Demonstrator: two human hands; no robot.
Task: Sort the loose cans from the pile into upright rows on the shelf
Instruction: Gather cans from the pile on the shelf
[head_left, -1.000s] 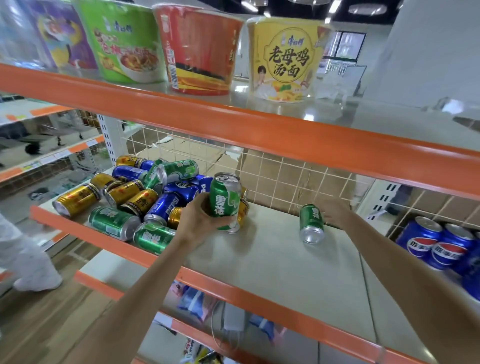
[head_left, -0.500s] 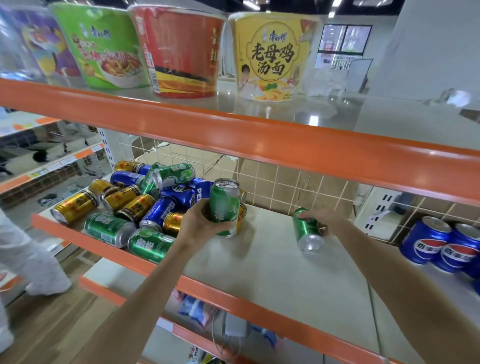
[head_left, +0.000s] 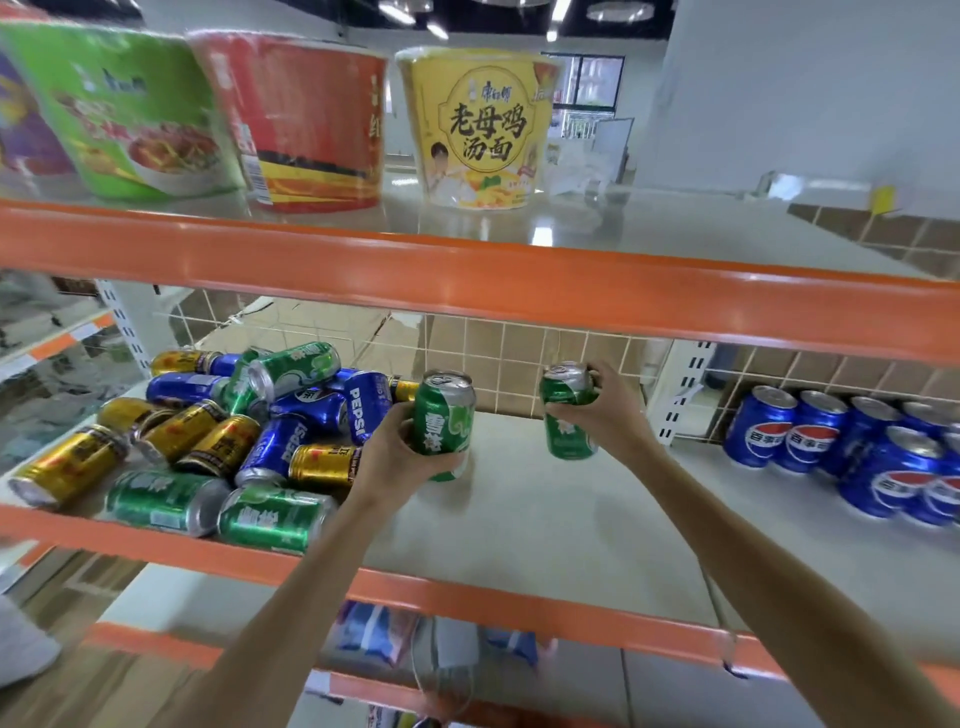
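Observation:
On the middle shelf, a pile of loose cans in gold, blue and green lies on its side at the left. My left hand grips an upright green can just right of the pile, near the shelf surface. My right hand grips a second green can, upright, further right toward the back grid. The two green cans stand apart with a gap between them.
Upright blue Pepsi cans stand in rows at the right of the same shelf. An orange shelf beam runs overhead, with instant noodle bowls on the shelf above. A wire grid backs the shelf. A lower shelf holds packets.
My right hand has picked the green can up from lying on its side and turned it upright. My left hand with its green can has shifted slightly right, away from the pile.

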